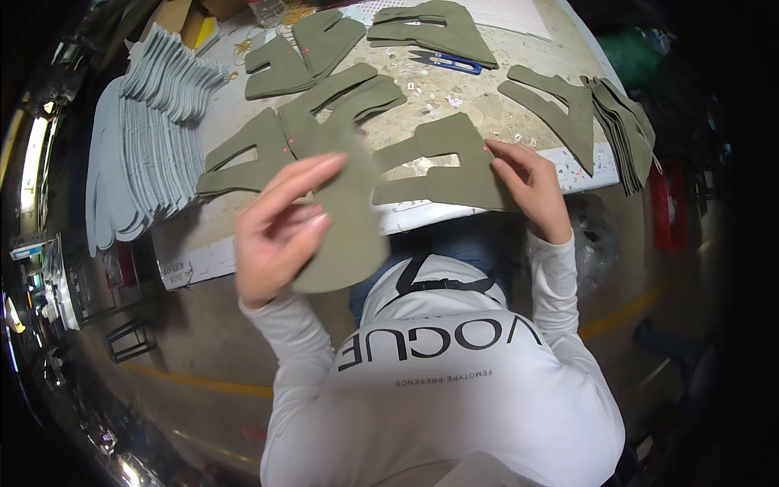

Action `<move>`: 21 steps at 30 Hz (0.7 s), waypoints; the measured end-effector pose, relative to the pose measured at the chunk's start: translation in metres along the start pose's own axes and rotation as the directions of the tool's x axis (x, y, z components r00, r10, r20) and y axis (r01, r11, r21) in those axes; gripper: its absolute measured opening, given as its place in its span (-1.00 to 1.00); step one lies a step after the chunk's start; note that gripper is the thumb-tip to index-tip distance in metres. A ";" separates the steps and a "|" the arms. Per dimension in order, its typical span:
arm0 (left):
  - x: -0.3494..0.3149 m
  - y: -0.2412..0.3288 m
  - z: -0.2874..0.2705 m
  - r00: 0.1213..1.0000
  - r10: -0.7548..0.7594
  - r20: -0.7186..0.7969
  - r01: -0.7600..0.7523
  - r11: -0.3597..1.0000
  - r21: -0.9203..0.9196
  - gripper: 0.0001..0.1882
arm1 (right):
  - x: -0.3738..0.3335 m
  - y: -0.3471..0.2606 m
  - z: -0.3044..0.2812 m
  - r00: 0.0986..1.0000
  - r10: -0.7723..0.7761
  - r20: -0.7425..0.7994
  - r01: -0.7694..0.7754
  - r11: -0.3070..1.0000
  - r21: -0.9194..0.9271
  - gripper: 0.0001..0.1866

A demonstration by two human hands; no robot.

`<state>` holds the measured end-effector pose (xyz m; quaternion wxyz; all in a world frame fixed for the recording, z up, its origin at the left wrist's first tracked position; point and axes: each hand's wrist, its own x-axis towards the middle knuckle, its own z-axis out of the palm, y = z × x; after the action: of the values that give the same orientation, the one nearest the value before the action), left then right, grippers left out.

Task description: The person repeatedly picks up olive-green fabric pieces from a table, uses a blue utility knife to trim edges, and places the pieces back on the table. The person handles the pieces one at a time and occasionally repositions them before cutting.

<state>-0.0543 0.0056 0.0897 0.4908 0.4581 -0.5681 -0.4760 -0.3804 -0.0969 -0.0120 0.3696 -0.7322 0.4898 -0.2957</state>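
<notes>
My left hand (276, 235) is raised at the table's near edge, its thumb and fingers pinching a rounded olive fabric piece (349, 235). Motion blurs both the hand and this piece a little. On the right, my right hand (535, 187) has its thumb and fingertips on the right edge of a forked olive fabric piece (466, 174), beside a small pink sticker. That forked piece lies partly on the table, with its two prongs pointing left toward the held piece. What lies under my right fingers is partly hidden.
Grey-blue fabric pieces (162, 146) stand in a tall stack at the left. Olive piles (243, 150) (304, 57) (434, 32) spread over the table, with others (621, 130) at the right edge. Blue-handled thread snips (450, 62) lie at the back among small stickers.
</notes>
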 end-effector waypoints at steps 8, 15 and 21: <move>0.043 -0.034 0.040 1.000 -0.002 -0.028 0.002 1.000 -0.011 -0.40 | -0.006 -0.006 0.002 0.993 0.116 -0.032 -0.116 0.993 -0.006 -0.68; -0.004 -0.086 0.017 0.944 -0.280 -0.175 0.273 0.960 -0.065 -0.43 | 0.001 -0.015 0.010 0.987 0.137 -0.086 -0.129 0.988 0.089 -0.62; -0.023 -0.095 0.017 0.942 -0.265 -0.207 0.233 0.958 -0.168 -0.41 | 0.020 -0.025 0.012 0.998 -0.018 0.055 0.004 0.972 0.236 -0.61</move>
<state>-0.0637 0.0174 -0.0078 0.5194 0.5418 -0.4106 -0.5177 -0.3519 -0.1067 0.0033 0.4661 -0.6939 0.4363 -0.3330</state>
